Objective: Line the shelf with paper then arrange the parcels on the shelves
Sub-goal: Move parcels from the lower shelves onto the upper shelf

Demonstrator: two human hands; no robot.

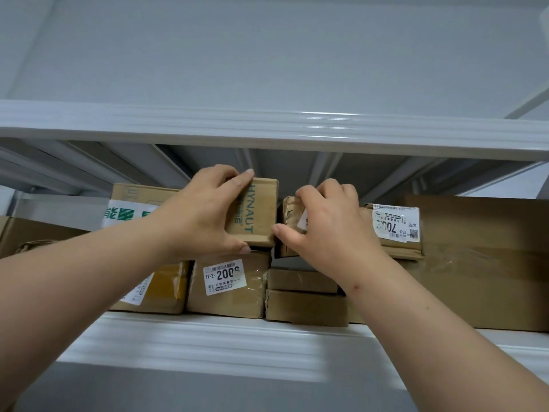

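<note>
Two hands, left hand (205,212) and right hand (329,233), grip parcels on shelf (225,343).

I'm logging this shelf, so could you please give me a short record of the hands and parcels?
left hand: grips HYNAUT box, upper row
right hand: grips taped parcel beside it
below HYNAUT box: parcel labelled 200
far right: large carton
shelf: white; liner paper not visible

Brown cardboard parcels (234,283) stacked on white shelf (208,343).
</note>
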